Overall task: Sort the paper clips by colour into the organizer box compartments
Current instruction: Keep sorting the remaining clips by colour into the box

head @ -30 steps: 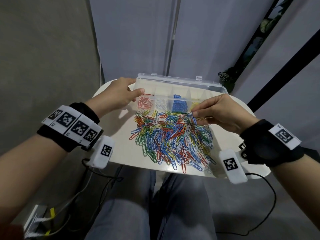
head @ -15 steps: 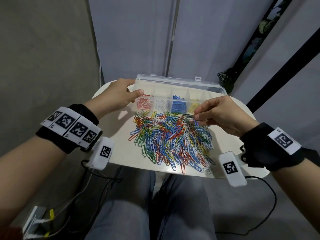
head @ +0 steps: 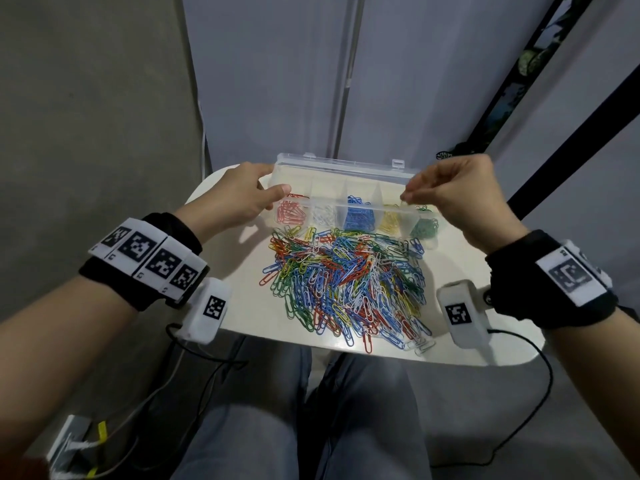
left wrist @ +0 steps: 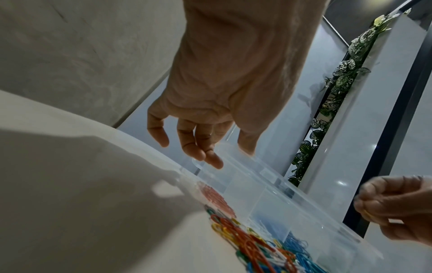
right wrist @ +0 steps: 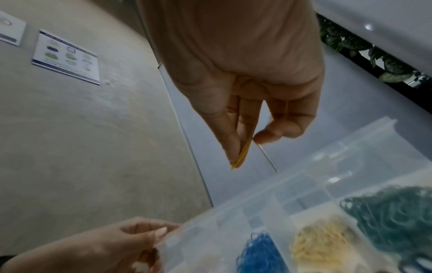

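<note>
A clear organizer box (head: 341,168) stands open at the far side of the white table (head: 242,289), with red, white, blue, yellow and green clips in separate compartments. A mixed pile of paper clips (head: 346,285) lies in front of it. My left hand (head: 242,199) grips the box's left end, thumb on the front rim. My right hand (head: 446,192) hovers over the yellow and green compartments and pinches a yellow paper clip (right wrist: 242,156) between thumb and fingers.
The table's near edge sits just above my knees (head: 301,410). Cables (head: 519,393) hang from both wrist cameras. A grey wall and a pale panel stand behind the table; a plant (left wrist: 336,88) grows at the right.
My right hand has lifted from the pile's far edge with a clip and moved back and right, over the box's right compartments. The left hand has stayed on the box.
</note>
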`<control>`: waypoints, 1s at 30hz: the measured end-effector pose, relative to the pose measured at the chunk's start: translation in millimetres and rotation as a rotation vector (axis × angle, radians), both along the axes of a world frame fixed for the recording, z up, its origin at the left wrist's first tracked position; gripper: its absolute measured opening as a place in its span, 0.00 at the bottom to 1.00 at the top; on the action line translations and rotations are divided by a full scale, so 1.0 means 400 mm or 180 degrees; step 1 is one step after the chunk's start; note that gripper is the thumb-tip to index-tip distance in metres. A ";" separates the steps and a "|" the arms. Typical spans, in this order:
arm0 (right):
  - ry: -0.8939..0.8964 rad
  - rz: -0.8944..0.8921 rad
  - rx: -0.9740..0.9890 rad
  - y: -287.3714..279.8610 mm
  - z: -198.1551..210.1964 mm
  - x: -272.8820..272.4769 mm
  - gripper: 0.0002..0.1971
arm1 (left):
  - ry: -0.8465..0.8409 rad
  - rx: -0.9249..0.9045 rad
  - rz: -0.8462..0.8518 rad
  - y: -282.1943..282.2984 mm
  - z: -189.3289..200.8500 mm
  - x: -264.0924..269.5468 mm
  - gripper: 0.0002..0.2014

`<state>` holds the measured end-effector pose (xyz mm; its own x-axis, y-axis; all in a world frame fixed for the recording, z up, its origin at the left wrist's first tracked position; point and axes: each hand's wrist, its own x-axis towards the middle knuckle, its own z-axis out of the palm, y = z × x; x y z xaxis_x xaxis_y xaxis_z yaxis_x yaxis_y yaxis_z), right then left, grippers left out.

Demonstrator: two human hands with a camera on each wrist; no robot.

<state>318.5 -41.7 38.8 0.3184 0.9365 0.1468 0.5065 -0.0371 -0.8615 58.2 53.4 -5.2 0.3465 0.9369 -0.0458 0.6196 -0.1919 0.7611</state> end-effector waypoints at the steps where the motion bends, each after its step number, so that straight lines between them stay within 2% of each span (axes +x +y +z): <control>1: -0.0033 -0.0090 0.0085 0.015 0.004 0.006 0.09 | 0.0002 0.0003 0.0000 -0.001 0.000 0.000 0.24; 6: -0.0153 -0.0255 0.0031 0.072 -0.007 0.025 0.08 | 0.0025 0.0029 0.0012 -0.003 0.000 0.001 0.24; 11: -0.0223 -0.0260 -0.0038 0.067 -0.023 0.020 0.07 | 0.0055 0.0092 -0.0008 -0.004 0.000 -0.001 0.24; 13: -0.0199 -0.0028 -0.0045 0.044 -0.022 0.007 0.07 | 0.0049 0.0092 -0.0017 -0.003 -0.003 0.000 0.24; 15: -0.0434 0.0439 -0.0165 0.017 -0.021 -0.012 0.07 | -0.0004 0.0053 -0.0016 0.002 -0.006 0.000 0.24; 20: -0.1863 0.1535 -0.0819 -0.027 -0.045 -0.050 0.14 | -0.0012 0.0028 -0.0011 0.005 -0.009 0.000 0.24; 24: -0.2425 0.2274 -0.1228 -0.048 -0.074 -0.064 0.24 | 0.0016 0.0059 -0.0019 0.004 -0.010 -0.001 0.24; 27: -0.2656 0.2370 -0.1294 -0.052 -0.088 -0.067 0.26 | 0.0024 0.0081 -0.0008 0.004 -0.010 -0.001 0.24; 30: -0.2711 0.2236 -0.1133 -0.040 -0.095 -0.066 0.18 | 0.0039 0.0082 -0.0023 0.006 -0.010 -0.001 0.23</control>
